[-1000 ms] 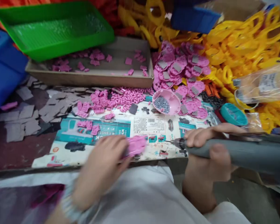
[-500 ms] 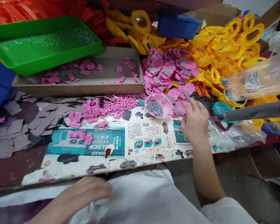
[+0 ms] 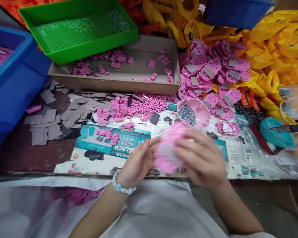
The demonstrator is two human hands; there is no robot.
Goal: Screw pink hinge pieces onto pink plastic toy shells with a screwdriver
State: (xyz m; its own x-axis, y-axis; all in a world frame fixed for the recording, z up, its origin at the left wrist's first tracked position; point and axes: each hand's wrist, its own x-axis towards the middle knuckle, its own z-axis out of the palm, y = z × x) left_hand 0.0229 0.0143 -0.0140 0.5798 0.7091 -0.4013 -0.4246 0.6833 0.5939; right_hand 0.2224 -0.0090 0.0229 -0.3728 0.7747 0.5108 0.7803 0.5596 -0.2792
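Note:
Over the front edge of the printed cardboard sheet, my right hand (image 3: 201, 155) grips a pink plastic shell (image 3: 167, 162), smeared by motion, with a grey plate on it. My left hand (image 3: 137, 162), wearing a beaded bracelet (image 3: 123, 187), has its thumb and fingers at the shell's left edge; part of that grip is hidden. Just beyond them stands a pink bowl (image 3: 201, 114) of small metal screws (image 3: 187, 115). Similar pink shells with grey plates (image 3: 210, 71) are heaped behind the bowl, and a single shell (image 3: 227, 128) lies right of it.
Small pink pieces (image 3: 149, 105) and grey plates (image 3: 48, 122) lie left of the bowl. Behind them, a green tray (image 3: 89, 39) rests over a shallow box (image 3: 119, 82). A blue bin (image 3: 17, 86) is at left, yellow parts (image 3: 270, 49) at right, beside a teal holder (image 3: 276, 132).
My right hand has come from the shell heap to the front middle with a pink shell. My left hand has risen from my lap to meet it. The view has shifted left.

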